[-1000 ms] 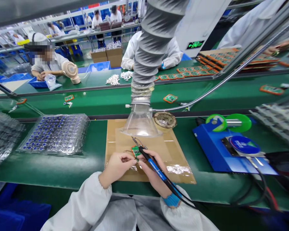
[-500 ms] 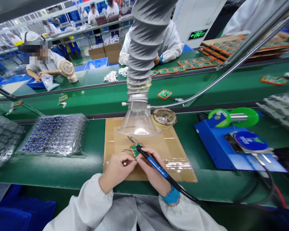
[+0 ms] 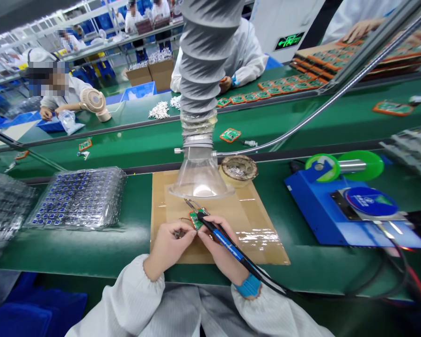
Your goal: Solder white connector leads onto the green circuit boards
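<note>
A blue and black soldering iron [image 3: 228,244] rests in my right hand [image 3: 222,245], its metal tip reaching forward over the cardboard. Thumb and fingers of that hand are closed around it. My left hand [image 3: 170,245] is closed in a pinch, with a small metallic part between its fingers, too small to name. Both thumbs meet at the near edge of a small green circuit board [image 3: 196,220], which lies on the brown cardboard sheet [image 3: 266,250]. A clear fume funnel [image 3: 200,175] hangs just beyond the board.
A round pot [image 3: 239,168] stands behind the cardboard. Stacked clear trays [image 3: 77,199] lie left; a blue solder-reel machine [image 3: 315,206] sits right. Orange-edged boards [image 3: 230,135] lie on the green belt [image 3: 143,145]. Several people work beyond it.
The view has shifted slightly. Both hands keep nearly the same pose at the board. Across the belt, a person's hand now shows on the stacked boards at the upper right.
</note>
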{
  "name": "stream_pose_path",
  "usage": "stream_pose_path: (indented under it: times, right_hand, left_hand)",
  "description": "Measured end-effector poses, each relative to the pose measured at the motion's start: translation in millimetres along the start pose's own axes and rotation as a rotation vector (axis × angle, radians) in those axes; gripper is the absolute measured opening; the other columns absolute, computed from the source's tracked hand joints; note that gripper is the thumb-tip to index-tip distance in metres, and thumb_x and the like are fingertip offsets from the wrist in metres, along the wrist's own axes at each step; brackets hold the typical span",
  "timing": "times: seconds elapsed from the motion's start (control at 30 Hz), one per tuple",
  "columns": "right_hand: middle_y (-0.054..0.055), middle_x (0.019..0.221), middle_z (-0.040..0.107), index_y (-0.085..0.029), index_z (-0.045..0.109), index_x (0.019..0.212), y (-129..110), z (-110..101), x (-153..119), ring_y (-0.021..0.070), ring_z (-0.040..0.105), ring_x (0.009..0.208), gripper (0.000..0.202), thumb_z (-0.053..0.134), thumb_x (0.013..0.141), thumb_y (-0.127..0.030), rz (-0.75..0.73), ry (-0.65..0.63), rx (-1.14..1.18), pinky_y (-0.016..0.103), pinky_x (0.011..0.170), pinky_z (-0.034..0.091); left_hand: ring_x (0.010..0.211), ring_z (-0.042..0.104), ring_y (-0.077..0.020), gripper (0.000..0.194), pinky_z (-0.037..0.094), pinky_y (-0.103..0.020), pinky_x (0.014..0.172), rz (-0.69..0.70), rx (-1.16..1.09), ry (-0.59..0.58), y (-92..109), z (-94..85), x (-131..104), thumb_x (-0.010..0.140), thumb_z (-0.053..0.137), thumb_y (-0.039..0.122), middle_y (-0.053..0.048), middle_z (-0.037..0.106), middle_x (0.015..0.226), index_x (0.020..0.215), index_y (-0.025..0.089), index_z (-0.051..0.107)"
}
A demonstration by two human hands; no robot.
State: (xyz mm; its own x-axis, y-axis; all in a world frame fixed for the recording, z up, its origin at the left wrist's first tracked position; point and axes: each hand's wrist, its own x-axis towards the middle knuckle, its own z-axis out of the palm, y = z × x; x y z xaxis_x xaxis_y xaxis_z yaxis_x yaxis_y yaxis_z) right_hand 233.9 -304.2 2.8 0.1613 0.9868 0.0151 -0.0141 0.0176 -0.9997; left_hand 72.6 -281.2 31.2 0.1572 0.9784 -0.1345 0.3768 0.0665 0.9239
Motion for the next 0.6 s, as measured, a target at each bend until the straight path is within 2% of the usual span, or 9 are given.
stream_pose_path:
  times: [0.17,0.3,0.47,0.6]
  right_hand:
    - [0.002,0.09,0.073,-0.025,0.065,0.105,5.7,-1.3,-0.6,0.0183,0.072,0.077,0.02,0.07,0.087,-0.032,-0.052,0.019,-0.091,0.031,0.073,0.06]
    - [0.003,0.094,0.075,-0.025,0.067,0.11,13.7,-14.9,-0.1,0.0199,0.074,0.084,0.024,0.072,0.088,-0.035,-0.092,0.066,-0.143,0.034,0.08,0.062]
    - [0.007,0.111,0.078,-0.026,0.072,0.112,17.8,-41.4,-3.7,0.0256,0.075,0.1,0.026,0.072,0.09,-0.041,-0.171,0.158,-0.273,0.04,0.09,0.063]
    - [0.006,0.096,0.078,-0.026,0.073,0.103,17.6,-53.1,-10.3,0.0232,0.076,0.086,0.018,0.065,0.094,-0.038,-0.222,0.193,-0.327,0.035,0.076,0.064]
  left_hand:
    - [0.085,0.066,-0.0205,0.014,0.05,-0.035,0.082,0.148,0.086,0.072,-5.5,3.0,6.6,0.084,0.07,0.025,-0.005,0.073,0.082,0.07,0.021,0.073]
    - [0.098,0.063,-0.0229,0.012,0.044,-0.042,0.093,0.153,0.324,0.146,-11.5,4.0,13.6,0.081,0.071,0.017,-0.004,0.073,0.093,0.071,0.024,0.074]
    - [0.096,0.06,-0.0228,0.013,0.041,-0.042,0.088,0.133,0.486,0.129,-18.5,4.1,19.6,0.081,0.072,0.016,-0.003,0.071,0.092,0.073,0.025,0.076]
    - [0.094,0.059,-0.0227,0.014,0.04,-0.041,0.085,0.117,0.506,0.113,-19.3,3.7,22.1,0.081,0.074,0.016,-0.003,0.07,0.091,0.072,0.026,0.076]
